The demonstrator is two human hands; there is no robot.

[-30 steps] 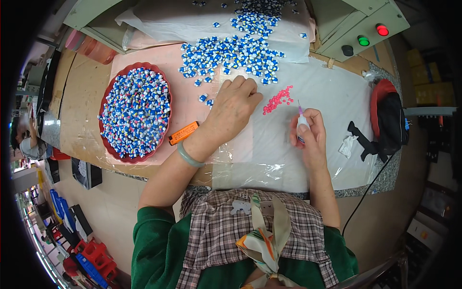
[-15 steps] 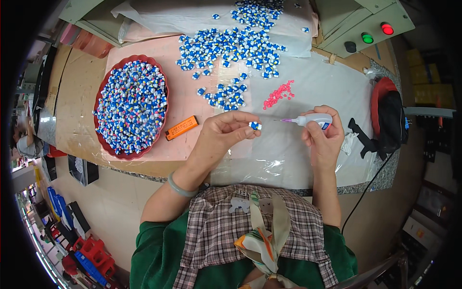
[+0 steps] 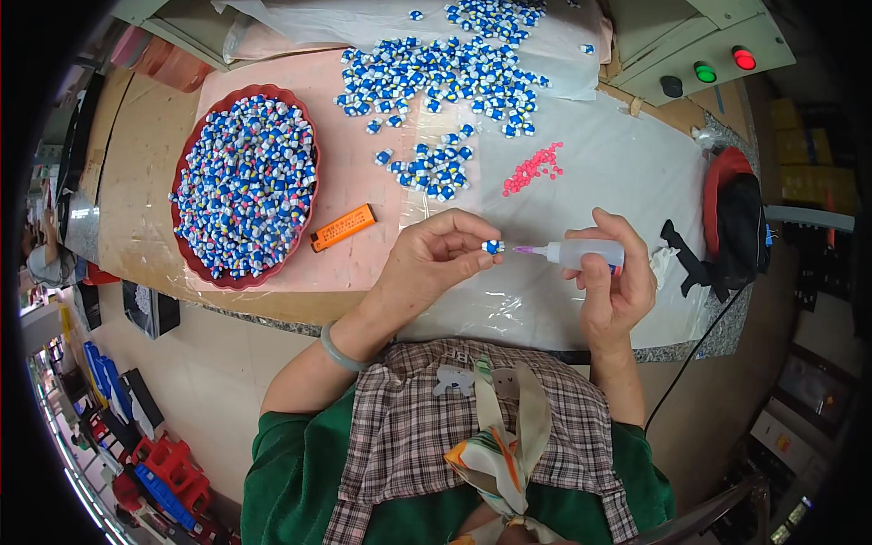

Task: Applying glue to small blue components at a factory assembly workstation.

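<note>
Between the thumb and fingertips of my left hand (image 3: 436,254) is a small blue-and-white figurine (image 3: 492,246). My right hand (image 3: 620,277) grips a whitish squeeze glue bottle (image 3: 586,252), lying level with its purple needle tip (image 3: 524,249) pointed left. That tip is right beside the figurine; whether they touch I cannot tell. Beyond my hands lies a loose cluster of small pink pieces (image 3: 531,170). A small group of similar blue-and-white figurines (image 3: 434,173) sits past my left hand, with a larger heap (image 3: 436,77) behind it.
At the left, a red scalloped tray (image 3: 317,182) is heaped with figurines, some showing pink bits. An orange box-shaped object (image 3: 343,227) lies next to it. On the right are a black-and-red bundle (image 3: 731,218) and crumpled white tissue (image 3: 668,265). A panel with lit buttons (image 3: 705,71) stands far right.
The glue bottle has tilted level and its tip has come closer to the figurine. My left hand has shifted slightly right with the figurine, which is turned differently.
</note>
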